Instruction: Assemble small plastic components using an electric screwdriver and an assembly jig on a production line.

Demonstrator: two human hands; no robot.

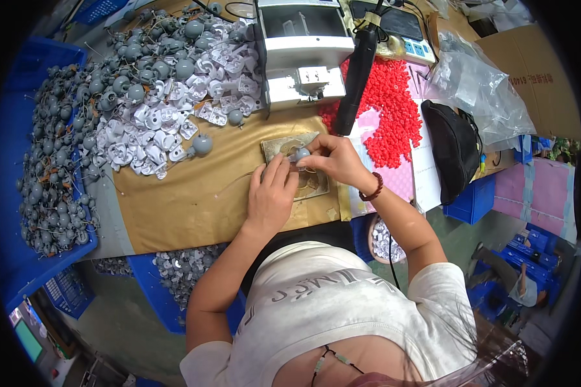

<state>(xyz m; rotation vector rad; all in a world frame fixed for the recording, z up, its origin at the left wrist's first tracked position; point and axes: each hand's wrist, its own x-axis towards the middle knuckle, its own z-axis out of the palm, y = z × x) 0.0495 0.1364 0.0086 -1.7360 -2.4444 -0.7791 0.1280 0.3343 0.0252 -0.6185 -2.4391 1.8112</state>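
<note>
My right hand [341, 161] pinches a small grey ball [301, 153] between thumb and forefinger. My left hand [272, 197] is closed beside it, fingertips together on a small whitish piece [292, 158] against the ball. Fingers partly hide this piece, and I cannot tell whether it is joined to the ball. Both hands work over a worn square metal plate [319, 187] lying on the brown-covered table [193, 200]. A thin wire runs left from near my left fingers. Left of my hands, a loose grey ball [202, 144] sits at the edge of a white plastic parts pile [152, 132].
Grey balls with wires [129, 58] heap up at the back left, and more fill a blue crate [58, 168]. A white machine [305, 64] stands ahead beside a black upright arm [358, 77]. Small red parts [390, 109], a black pouch [450, 151] and clear plastic bags [478, 84] lie rightward.
</note>
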